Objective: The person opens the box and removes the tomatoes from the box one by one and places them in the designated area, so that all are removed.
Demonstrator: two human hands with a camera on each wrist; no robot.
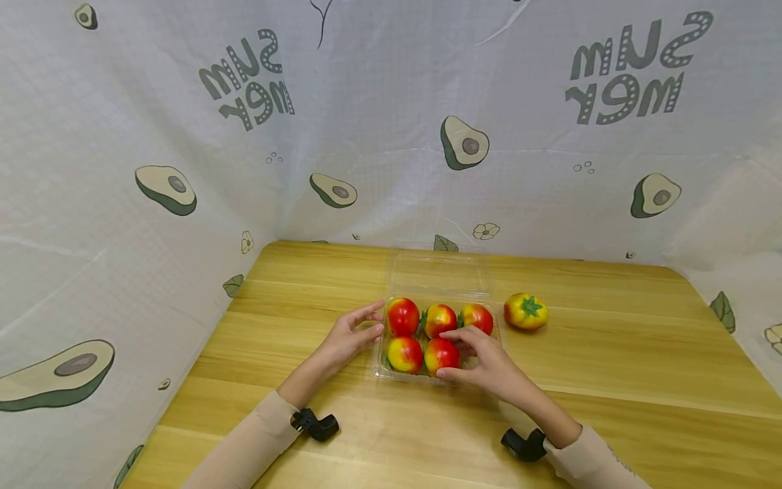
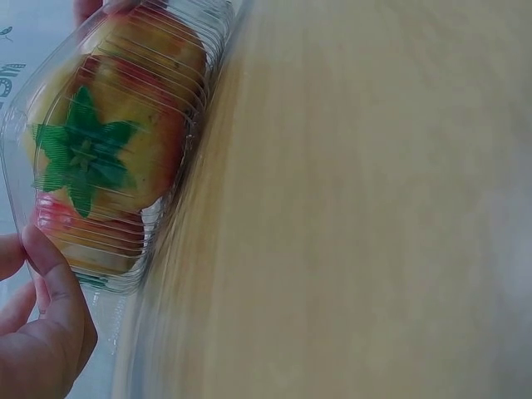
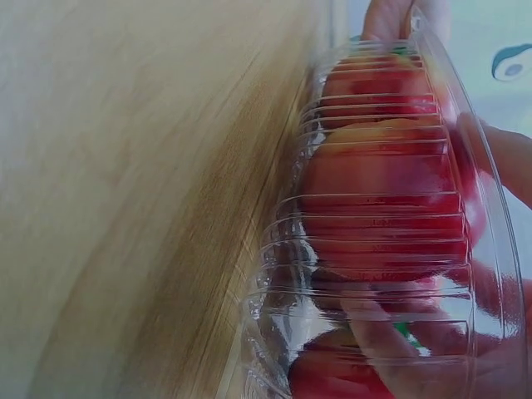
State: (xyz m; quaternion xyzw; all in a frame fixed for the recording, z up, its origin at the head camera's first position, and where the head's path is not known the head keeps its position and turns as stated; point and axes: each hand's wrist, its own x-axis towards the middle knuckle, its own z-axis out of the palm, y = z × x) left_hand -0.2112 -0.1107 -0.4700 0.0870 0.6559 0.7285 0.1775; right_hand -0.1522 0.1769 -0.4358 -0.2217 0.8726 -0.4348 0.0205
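Note:
A clear plastic clamshell box [image 1: 397, 377] lies on the table with its lid [image 1: 436, 273] folded back. Several red-and-yellow fruits, some showing green star-shaped leaf tops, sit inside in two rows. My left hand [image 1: 345, 341] holds the box's left edge; thumb and fingers meet at its rim in the left wrist view. Reaching over the right side, my right hand [image 1: 485, 363] grips the front-right fruit [image 1: 442, 354], thumb at its front and fingers behind. The right wrist view shows these fingers [image 3: 378, 337] through the ribbed plastic wall.
Another red-and-yellow fruit [image 1: 525, 312] with a green leaf top lies on the wooden table [image 1: 611, 353], right of the box. A white curtain [image 1: 391, 122] with avocado prints hangs behind and along the sides. Black wrist cameras [image 1: 318, 426] are strapped to both forearms.

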